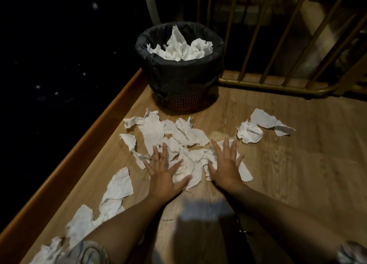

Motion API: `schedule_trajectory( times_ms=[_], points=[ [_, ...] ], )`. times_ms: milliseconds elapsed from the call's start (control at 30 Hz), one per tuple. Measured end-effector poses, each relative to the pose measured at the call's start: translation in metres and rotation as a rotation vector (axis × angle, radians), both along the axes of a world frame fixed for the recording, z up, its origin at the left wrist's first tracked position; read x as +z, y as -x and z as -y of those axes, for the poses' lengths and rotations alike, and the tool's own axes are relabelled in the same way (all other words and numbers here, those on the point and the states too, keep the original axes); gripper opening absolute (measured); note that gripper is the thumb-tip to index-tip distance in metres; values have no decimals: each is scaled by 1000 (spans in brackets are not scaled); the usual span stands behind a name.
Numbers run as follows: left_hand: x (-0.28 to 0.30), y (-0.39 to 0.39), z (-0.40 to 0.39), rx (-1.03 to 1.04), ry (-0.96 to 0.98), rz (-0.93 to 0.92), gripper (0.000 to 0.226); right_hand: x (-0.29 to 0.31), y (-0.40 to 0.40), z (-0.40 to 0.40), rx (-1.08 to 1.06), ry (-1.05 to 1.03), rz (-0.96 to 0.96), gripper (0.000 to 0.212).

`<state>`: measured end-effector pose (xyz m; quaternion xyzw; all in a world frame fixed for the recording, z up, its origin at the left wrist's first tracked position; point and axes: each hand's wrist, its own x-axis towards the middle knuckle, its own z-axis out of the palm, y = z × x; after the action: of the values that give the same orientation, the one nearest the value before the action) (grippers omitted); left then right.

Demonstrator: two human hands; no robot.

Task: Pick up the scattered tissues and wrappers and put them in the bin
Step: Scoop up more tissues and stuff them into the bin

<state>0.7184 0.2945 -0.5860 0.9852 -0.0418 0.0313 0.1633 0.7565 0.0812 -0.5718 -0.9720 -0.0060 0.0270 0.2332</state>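
Several crumpled white tissues [178,133] lie scattered on the wooden floor [297,174] in front of a round bin [178,79] lined with a black bag. The bin holds a heap of white tissues [180,47]. My left hand [164,174] and my right hand [226,164] are spread flat, fingers apart, on either side of a bunch of tissues [193,164] in the middle. A crumpled ball of tissue [250,133] and a flat piece [266,120] lie to the right. A trail of tissues [113,194] runs down the left.
A wooden ledge [79,150] borders the floor on the left, with darkness beyond it. A brass railing [278,83] with slanted bars stands behind the bin to the right. A small silvery wrapper [191,123] sits near the bin's red base.
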Motion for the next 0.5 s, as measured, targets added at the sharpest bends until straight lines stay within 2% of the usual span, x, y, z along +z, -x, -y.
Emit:
schedule_trajectory(
  times_ms=[67, 133, 267, 333, 433, 500],
  points=[
    [-2, -1, 5, 12, 14, -13, 72, -9, -1, 2, -12, 69, -31, 71],
    [-5, -2, 8, 21, 31, -6, 75, -20, 2, 7, 8, 84, -49, 73],
    [-14, -3, 6, 33, 99, -32, 58, -33, 14, 13, 76, 74, -9, 75],
    [-16, -1, 6, 3, 193, -51, 52, -35, 23, 17, 109, -19, 38, 73],
    [-12, 6, 3, -45, 306, -12, 41, -41, 40, 31, 204, -147, 187, 52],
    [-6, 12, 3, -81, 361, -10, 42, -40, 48, 40, 266, -187, 277, 33]
  ],
)
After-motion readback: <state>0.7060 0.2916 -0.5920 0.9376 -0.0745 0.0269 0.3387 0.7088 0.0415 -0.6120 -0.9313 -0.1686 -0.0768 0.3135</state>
